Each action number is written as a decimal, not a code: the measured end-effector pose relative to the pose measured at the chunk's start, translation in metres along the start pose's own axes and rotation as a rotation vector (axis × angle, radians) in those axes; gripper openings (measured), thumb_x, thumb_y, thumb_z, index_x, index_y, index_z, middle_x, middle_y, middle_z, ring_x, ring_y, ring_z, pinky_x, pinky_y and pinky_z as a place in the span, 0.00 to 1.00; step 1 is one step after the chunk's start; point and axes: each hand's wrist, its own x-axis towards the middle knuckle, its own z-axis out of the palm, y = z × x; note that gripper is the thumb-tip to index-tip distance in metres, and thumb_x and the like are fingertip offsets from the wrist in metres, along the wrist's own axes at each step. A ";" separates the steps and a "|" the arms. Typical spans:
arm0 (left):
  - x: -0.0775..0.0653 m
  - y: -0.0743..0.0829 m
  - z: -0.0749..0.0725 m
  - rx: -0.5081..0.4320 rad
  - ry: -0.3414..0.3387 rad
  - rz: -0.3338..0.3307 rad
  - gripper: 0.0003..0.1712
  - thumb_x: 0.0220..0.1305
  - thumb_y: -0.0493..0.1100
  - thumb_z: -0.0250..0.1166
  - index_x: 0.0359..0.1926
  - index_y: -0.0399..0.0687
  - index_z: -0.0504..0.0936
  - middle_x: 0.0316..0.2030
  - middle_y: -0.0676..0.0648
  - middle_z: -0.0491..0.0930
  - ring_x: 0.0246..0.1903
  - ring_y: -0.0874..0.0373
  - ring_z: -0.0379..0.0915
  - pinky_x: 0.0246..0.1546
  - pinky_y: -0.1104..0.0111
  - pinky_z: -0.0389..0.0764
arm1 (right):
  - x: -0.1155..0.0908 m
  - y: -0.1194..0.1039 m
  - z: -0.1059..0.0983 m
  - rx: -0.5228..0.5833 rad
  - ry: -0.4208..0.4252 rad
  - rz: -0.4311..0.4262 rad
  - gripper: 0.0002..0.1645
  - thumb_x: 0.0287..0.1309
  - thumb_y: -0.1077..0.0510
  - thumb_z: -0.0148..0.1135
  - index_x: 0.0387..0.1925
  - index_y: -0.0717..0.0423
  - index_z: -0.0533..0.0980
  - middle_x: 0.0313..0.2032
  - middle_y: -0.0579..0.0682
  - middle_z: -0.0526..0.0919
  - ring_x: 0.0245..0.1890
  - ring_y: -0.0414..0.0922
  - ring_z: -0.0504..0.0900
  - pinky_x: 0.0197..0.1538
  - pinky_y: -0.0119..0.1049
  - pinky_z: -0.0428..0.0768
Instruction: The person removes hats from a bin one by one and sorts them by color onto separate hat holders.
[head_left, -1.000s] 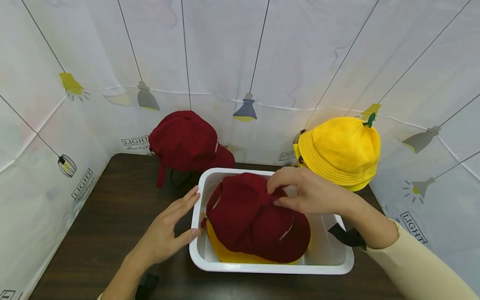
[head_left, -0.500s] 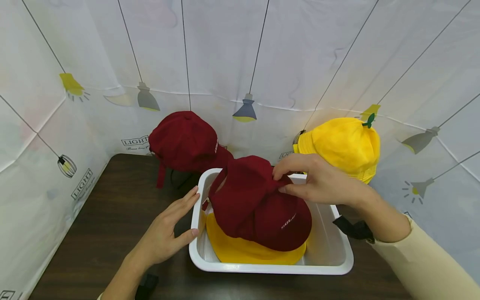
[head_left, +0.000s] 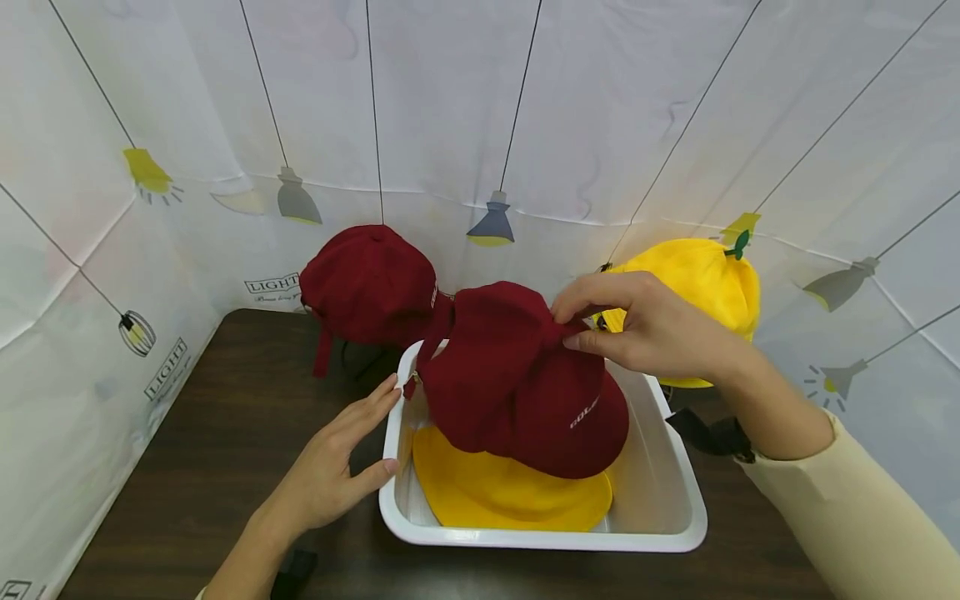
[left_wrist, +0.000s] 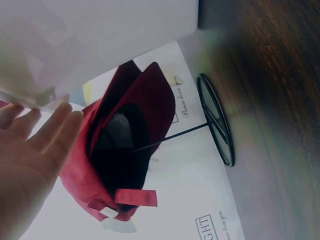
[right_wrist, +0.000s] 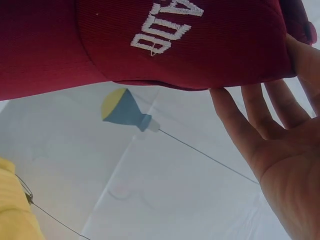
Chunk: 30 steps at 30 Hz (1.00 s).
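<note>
A dark red baseball cap (head_left: 491, 375) with white lettering is pinched at its crown by my right hand (head_left: 645, 325). It hangs over a white plastic basin (head_left: 660, 479), its brim toward the front right. In the right wrist view the cap (right_wrist: 200, 45) fills the top, with the right hand (right_wrist: 295, 135) gripping its cloth. Below it, a yellow hat (head_left: 517, 496) lies on the basin's floor. My left hand (head_left: 333, 462) rests against the basin's left rim with its fingers straight. The left wrist view shows the left hand (left_wrist: 35, 155) at the basin's wall (left_wrist: 115, 30).
Another dark red cap (head_left: 367, 283) sits on a black wire stand (left_wrist: 216, 120) at the back left. A yellow bucket hat (head_left: 697, 283) with a green sprout stands at the back right, partly behind the right hand. A printed white sheet (head_left: 420, 100) encloses the dark wooden table (head_left: 202, 458).
My right hand has lifted the red cap up and away from me, uncovering more of the yellow hat in the basin. The left hand has stayed at the rim.
</note>
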 end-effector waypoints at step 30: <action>0.001 -0.002 0.002 0.013 -0.015 -0.001 0.43 0.67 0.47 0.68 0.81 0.53 0.64 0.81 0.52 0.56 0.74 0.51 0.63 0.67 0.42 0.71 | 0.076 -0.013 -0.030 0.020 0.164 0.158 0.08 0.64 0.74 0.64 0.41 0.62 0.83 0.41 0.52 0.86 0.42 0.45 0.87 0.45 0.32 0.87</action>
